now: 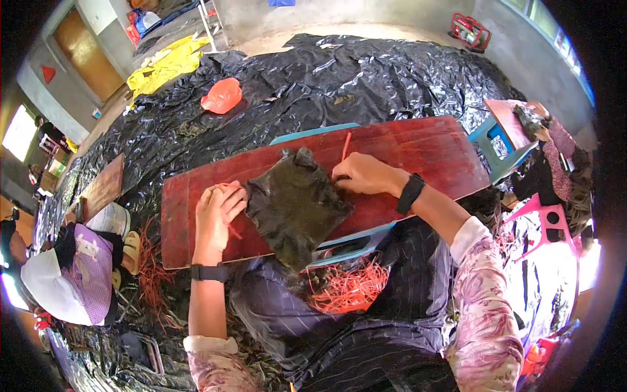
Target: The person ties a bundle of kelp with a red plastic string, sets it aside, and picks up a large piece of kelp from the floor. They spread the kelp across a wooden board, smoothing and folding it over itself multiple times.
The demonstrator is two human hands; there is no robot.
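A dark, flat, crumpled piece lies on the red board, its lower corner hanging over the near edge. My left hand is at its left side, fingers closed round a red strip. At the right side is my right hand, its fingers pinched together at the dark piece's edge. A thin red strip sticks up from beside the right fingers. Below the board, a heap of red strips rests by my lap.
Black plastic sheeting covers the floor, with a red plastic bag on it. A person's hand is at a small board on the right. Another person sits at the left. A pink stool stands at the right.
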